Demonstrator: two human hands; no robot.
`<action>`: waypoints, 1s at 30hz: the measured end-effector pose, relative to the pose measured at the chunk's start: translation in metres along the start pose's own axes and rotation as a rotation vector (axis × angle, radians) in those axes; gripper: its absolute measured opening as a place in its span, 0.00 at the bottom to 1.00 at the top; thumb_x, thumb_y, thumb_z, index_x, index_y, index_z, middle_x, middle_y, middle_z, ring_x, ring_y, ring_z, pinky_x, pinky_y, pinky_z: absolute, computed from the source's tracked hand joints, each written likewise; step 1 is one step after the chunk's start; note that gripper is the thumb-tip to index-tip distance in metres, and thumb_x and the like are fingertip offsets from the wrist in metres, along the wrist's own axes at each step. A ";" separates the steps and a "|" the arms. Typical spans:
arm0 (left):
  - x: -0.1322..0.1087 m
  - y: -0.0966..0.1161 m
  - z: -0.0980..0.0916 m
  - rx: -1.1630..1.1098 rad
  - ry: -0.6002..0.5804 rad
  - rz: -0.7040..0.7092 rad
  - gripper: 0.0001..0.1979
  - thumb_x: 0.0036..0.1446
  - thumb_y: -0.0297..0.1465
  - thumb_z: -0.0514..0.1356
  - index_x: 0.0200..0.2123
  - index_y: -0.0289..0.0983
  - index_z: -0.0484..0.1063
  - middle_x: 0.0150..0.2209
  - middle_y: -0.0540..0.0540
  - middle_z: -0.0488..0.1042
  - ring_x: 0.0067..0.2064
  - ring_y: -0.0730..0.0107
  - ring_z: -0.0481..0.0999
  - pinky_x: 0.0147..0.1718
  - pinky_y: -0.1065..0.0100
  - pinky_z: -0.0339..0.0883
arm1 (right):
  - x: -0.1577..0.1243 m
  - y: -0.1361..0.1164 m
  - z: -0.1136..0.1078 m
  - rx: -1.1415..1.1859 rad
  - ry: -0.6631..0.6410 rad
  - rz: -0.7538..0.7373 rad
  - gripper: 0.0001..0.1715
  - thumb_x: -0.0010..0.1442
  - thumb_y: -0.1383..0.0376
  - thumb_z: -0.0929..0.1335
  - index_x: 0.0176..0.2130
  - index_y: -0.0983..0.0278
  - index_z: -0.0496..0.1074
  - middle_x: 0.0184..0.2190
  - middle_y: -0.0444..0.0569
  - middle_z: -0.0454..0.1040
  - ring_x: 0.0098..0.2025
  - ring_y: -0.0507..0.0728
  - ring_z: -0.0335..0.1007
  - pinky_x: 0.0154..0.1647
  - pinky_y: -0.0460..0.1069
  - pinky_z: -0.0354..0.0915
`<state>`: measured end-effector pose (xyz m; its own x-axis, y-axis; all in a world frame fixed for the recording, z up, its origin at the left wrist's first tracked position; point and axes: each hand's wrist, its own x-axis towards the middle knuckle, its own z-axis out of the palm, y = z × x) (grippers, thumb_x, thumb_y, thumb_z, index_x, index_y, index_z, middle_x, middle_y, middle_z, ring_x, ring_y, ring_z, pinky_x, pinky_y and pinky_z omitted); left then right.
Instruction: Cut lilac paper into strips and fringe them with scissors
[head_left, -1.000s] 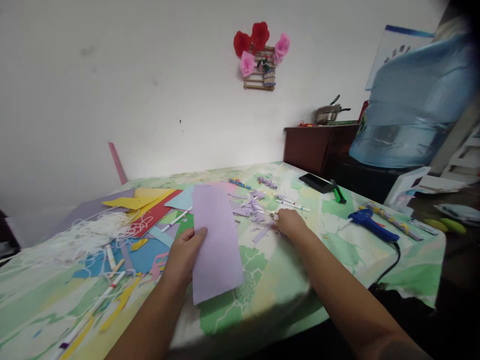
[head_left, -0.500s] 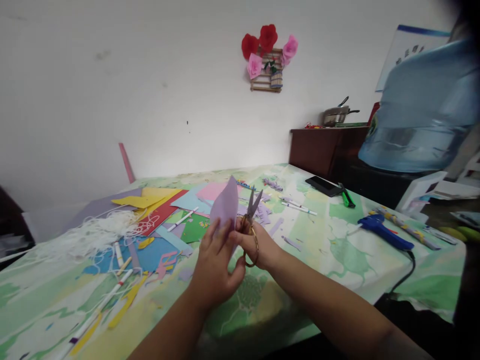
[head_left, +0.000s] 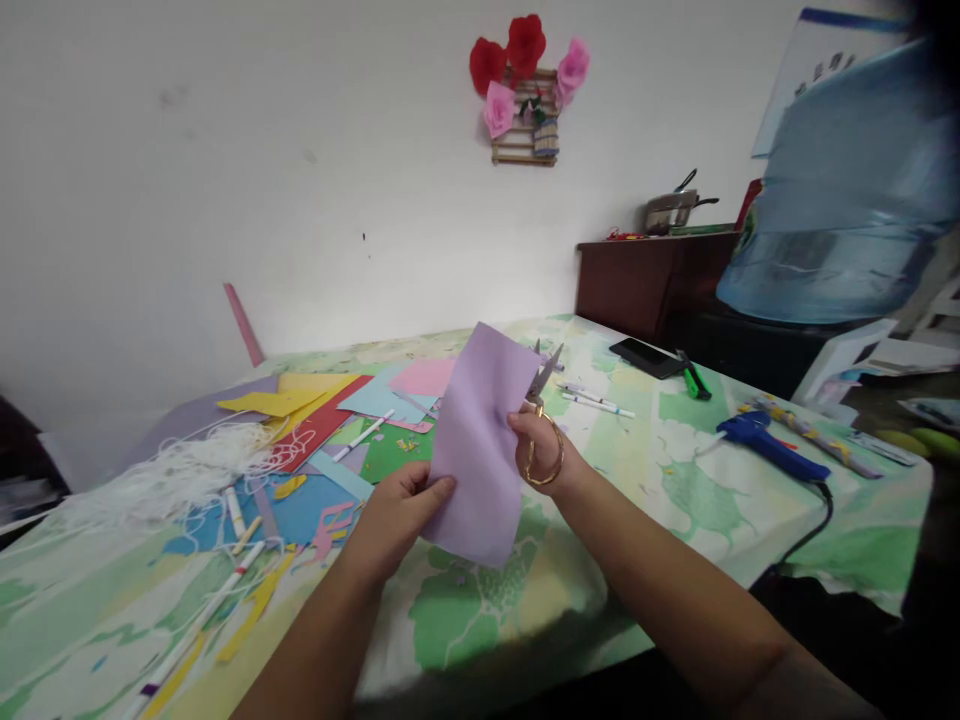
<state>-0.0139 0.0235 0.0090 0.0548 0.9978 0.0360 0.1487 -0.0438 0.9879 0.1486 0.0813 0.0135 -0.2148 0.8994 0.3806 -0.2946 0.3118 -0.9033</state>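
Observation:
A sheet of purple paper (head_left: 484, 440) is held up over the front of the table, its broad face toward me and slightly curved. My left hand (head_left: 397, 515) pinches its left edge between thumb and fingers. At the right edge, my right hand (head_left: 544, 450) has the gold-handled scissors (head_left: 546, 375) in its grip, with the thumb also touching the paper. The blades are parted and point up and away, beside the sheet's upper right corner. Part of the right hand's fingers is hidden behind the paper.
On the left lie tangled white string (head_left: 187, 470), coloured paper sheets (head_left: 319, 430), and markers (head_left: 364, 436). Toward the right are a black phone (head_left: 646, 358), a green box cutter (head_left: 696, 380) and a blue glue gun (head_left: 776, 447) with its cord. A water jug (head_left: 832, 220) stands beyond.
The purple paper has been opened out from a narrow, edge-on shape to its broad face. My left hand moved left and down, my right hand slightly right with the scissors. The view tilted down slightly.

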 end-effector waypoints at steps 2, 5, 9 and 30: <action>-0.001 -0.001 0.001 0.055 0.047 0.010 0.13 0.41 0.37 0.58 0.29 0.34 0.70 0.24 0.50 0.71 0.24 0.72 0.68 0.22 0.72 0.59 | 0.003 -0.001 -0.005 0.026 0.041 -0.035 0.13 0.45 0.57 0.61 0.30 0.63 0.63 0.26 0.46 0.67 0.29 0.55 0.63 0.27 0.49 0.60; 0.001 -0.005 0.003 -0.041 0.157 0.016 0.12 0.39 0.35 0.59 0.28 0.33 0.71 0.22 0.50 0.71 0.22 0.73 0.67 0.19 0.74 0.58 | 0.006 -0.003 -0.013 0.085 0.084 -0.043 0.10 0.46 0.58 0.62 0.27 0.63 0.61 0.28 0.45 0.66 0.29 0.52 0.62 0.30 0.49 0.59; 0.009 -0.008 0.003 -0.359 0.295 -0.025 0.10 0.37 0.31 0.61 0.26 0.32 0.68 0.19 0.52 0.70 0.19 0.75 0.67 0.19 0.74 0.59 | 0.006 0.000 -0.022 0.070 0.146 -0.031 0.11 0.44 0.59 0.65 0.26 0.63 0.60 0.35 0.45 0.65 0.35 0.50 0.62 0.36 0.48 0.58; -0.106 0.017 0.067 0.594 -0.582 -0.059 0.14 0.42 0.36 0.55 0.34 0.37 0.70 0.23 0.47 0.72 0.25 0.68 0.69 0.25 0.68 0.61 | -0.076 -0.069 -0.122 -0.746 -0.265 0.548 0.04 0.39 0.68 0.64 0.18 0.67 0.64 0.12 0.40 0.60 0.15 0.47 0.54 0.15 0.43 0.49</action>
<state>0.0494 -0.0866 0.0119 0.5084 0.8216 -0.2579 0.6541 -0.1737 0.7362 0.2993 0.0287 0.0231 -0.3769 0.9081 -0.1822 0.5575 0.0654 -0.8276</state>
